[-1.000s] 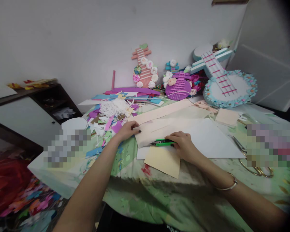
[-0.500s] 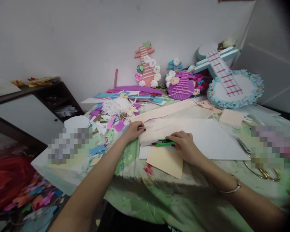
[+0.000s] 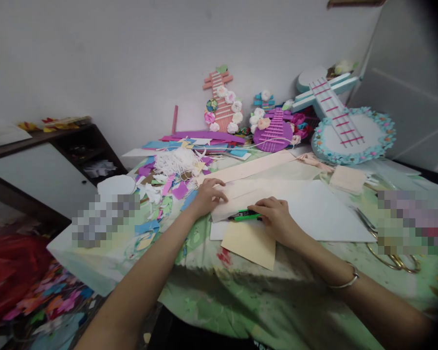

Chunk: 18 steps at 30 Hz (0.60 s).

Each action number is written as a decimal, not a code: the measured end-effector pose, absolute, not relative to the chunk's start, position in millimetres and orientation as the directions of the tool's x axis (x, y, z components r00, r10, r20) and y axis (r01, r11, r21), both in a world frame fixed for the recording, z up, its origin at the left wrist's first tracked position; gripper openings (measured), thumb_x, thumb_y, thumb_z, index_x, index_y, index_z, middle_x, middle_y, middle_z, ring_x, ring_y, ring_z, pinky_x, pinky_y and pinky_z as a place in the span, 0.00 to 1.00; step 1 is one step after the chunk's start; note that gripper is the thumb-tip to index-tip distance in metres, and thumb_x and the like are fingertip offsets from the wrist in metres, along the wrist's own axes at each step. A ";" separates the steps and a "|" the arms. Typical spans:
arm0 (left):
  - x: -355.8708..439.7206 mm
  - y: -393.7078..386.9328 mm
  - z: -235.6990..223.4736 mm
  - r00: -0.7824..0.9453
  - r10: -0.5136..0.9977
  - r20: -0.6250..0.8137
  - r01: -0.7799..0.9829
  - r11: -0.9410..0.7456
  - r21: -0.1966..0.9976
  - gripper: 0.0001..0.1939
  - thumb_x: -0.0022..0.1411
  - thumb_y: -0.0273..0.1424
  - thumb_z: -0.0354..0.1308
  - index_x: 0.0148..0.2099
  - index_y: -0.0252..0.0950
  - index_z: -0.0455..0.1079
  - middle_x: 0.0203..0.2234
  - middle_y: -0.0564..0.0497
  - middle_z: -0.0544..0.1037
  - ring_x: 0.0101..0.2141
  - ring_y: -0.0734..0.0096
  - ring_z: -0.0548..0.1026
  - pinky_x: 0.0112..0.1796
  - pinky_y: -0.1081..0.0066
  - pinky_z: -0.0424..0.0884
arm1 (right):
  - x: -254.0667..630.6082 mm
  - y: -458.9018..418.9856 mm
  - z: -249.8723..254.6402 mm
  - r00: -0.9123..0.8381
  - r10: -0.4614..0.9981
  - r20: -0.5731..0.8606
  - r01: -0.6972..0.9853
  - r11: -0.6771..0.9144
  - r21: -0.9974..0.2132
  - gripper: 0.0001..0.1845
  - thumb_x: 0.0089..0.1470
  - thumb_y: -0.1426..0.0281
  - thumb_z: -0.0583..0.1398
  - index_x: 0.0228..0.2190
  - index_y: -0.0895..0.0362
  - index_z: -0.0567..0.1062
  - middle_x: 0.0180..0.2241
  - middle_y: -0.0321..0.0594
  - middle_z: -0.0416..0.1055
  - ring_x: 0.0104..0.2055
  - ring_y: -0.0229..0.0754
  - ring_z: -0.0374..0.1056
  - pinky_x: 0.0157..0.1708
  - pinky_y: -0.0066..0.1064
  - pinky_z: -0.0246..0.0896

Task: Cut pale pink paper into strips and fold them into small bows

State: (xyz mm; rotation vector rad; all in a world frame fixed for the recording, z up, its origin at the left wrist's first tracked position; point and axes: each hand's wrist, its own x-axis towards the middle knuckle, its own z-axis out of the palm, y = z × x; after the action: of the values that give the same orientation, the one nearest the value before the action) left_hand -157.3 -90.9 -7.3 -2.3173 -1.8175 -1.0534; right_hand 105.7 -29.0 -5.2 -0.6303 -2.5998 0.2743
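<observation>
Left hand [image 3: 209, 197] is partly open, its fingers bent and a little spread, with the tips down at the left end of a pale peach sheet [image 3: 237, 188]. Right hand [image 3: 275, 216] is closed around a green cutter [image 3: 246, 215], which lies nearly level and points left across the sheet's near edge. Both forearms reach forward and inward over the bench [image 3: 295, 265]; a bangle [image 3: 355, 277] circles the right one. Thin and flat, the sheet has a slender line along its middle and overlaps a white board [image 3: 321, 209]. Nearer the person, a yellow card [image 3: 250, 245] sits under the cutter. Beyond the sheet runs a long peach strip [image 3: 253, 166]; scissors [image 3: 396, 262] rest far right.
</observation>
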 end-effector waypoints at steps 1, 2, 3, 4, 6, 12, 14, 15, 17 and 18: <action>-156.2 -90.5 -7.5 0.119 0.853 0.508 0.855 -0.348 0.384 0.16 0.48 0.15 0.53 0.29 0.40 0.75 0.44 0.49 0.71 0.48 0.58 0.65 0.51 0.56 0.61 | 105.5 -28.9 -5.3 -0.797 0.470 0.380 0.385 0.879 -0.281 0.28 0.49 0.85 0.53 0.46 0.50 0.76 0.43 0.42 0.73 0.44 0.47 0.63 0.40 0.39 0.43; -155.3 -90.1 -8.0 0.130 0.852 0.507 0.846 -0.362 0.392 0.15 0.48 0.14 0.52 0.26 0.38 0.74 0.42 0.49 0.72 0.46 0.60 0.66 0.49 0.58 0.63 | 105.2 -29.0 -5.3 -0.797 0.466 0.383 0.383 0.882 -0.275 0.27 0.49 0.85 0.53 0.46 0.50 0.76 0.43 0.42 0.73 0.44 0.47 0.63 0.40 0.39 0.44; -154.6 -89.6 -8.6 0.130 0.853 0.505 0.839 -0.366 0.403 0.14 0.47 0.14 0.52 0.24 0.37 0.72 0.39 0.49 0.73 0.45 0.62 0.67 0.48 0.60 0.64 | 104.9 -29.2 -5.4 -0.797 0.463 0.388 0.381 0.884 -0.272 0.27 0.49 0.85 0.53 0.46 0.50 0.76 0.43 0.42 0.73 0.44 0.47 0.63 0.40 0.39 0.44; -154.0 -89.2 -9.4 0.128 0.854 0.504 0.833 -0.368 0.413 0.14 0.46 0.13 0.51 0.23 0.36 0.71 0.37 0.49 0.73 0.43 0.63 0.68 0.46 0.62 0.65 | 104.5 -29.3 -5.4 -0.795 0.460 0.396 0.378 0.885 -0.271 0.26 0.50 0.85 0.53 0.46 0.51 0.76 0.43 0.42 0.73 0.44 0.46 0.63 0.40 0.39 0.44; -153.4 -88.4 -11.0 0.123 0.857 0.501 0.821 -0.371 0.434 0.13 0.45 0.13 0.49 0.22 0.35 0.68 0.35 0.49 0.73 0.41 0.65 0.69 0.44 0.64 0.67 | 103.3 -29.4 -5.6 -0.785 0.456 0.420 0.371 0.888 -0.271 0.26 0.50 0.85 0.53 0.45 0.51 0.76 0.43 0.42 0.73 0.45 0.46 0.63 0.41 0.40 0.44; -152.9 -89.2 -9.5 0.099 0.869 0.485 0.794 -0.362 0.488 0.10 0.47 0.16 0.52 0.28 0.36 0.69 0.36 0.48 0.73 0.41 0.64 0.70 0.45 0.63 0.66 | 95.8 -23.3 -4.4 -0.761 0.460 0.458 0.364 0.886 -0.286 0.26 0.50 0.87 0.52 0.43 0.51 0.77 0.43 0.41 0.74 0.47 0.46 0.64 0.47 0.43 0.41; -152.9 -90.1 -7.3 0.107 0.877 0.468 0.782 -0.365 0.506 0.07 0.48 0.20 0.57 0.30 0.36 0.70 0.37 0.49 0.74 0.41 0.63 0.71 0.46 0.63 0.66 | 93.1 -20.6 -3.3 -0.767 0.468 0.439 0.371 0.881 -0.292 0.26 0.51 0.86 0.52 0.43 0.51 0.77 0.43 0.41 0.74 0.47 0.46 0.63 0.48 0.44 0.40; -153.0 -90.4 -6.4 0.111 0.881 0.460 0.775 -0.366 0.514 0.05 0.49 0.22 0.59 0.30 0.36 0.70 0.37 0.49 0.74 0.41 0.63 0.71 0.46 0.63 0.65 | 92.1 -19.7 -3.1 -0.771 0.470 0.430 0.373 0.880 -0.294 0.25 0.51 0.86 0.52 0.43 0.52 0.77 0.43 0.41 0.74 0.47 0.46 0.63 0.48 0.44 0.40; -153.6 -90.4 -5.7 0.108 0.887 0.449 0.764 -0.363 0.533 0.03 0.50 0.24 0.60 0.30 0.36 0.71 0.36 0.49 0.75 0.41 0.64 0.71 0.47 0.63 0.65 | 90.6 -18.7 -3.9 -0.773 0.472 0.424 0.372 0.878 -0.301 0.25 0.52 0.86 0.51 0.44 0.52 0.77 0.44 0.42 0.74 0.47 0.46 0.63 0.49 0.45 0.40; -154.1 -90.1 -6.1 0.101 0.890 0.445 0.759 -0.357 0.544 0.03 0.51 0.23 0.59 0.30 0.36 0.71 0.36 0.49 0.76 0.41 0.64 0.72 0.46 0.63 0.65 | 90.1 -18.6 -5.0 -0.772 0.473 0.425 0.368 0.877 -0.308 0.25 0.52 0.86 0.51 0.44 0.52 0.77 0.44 0.42 0.74 0.48 0.46 0.63 0.50 0.44 0.40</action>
State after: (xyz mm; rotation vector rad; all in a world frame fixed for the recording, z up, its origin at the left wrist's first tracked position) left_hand -154.1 -90.1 -6.1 -2.4540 -1.8654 -1.2297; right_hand 90.1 -18.6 -5.0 -0.6115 -2.5437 0.2832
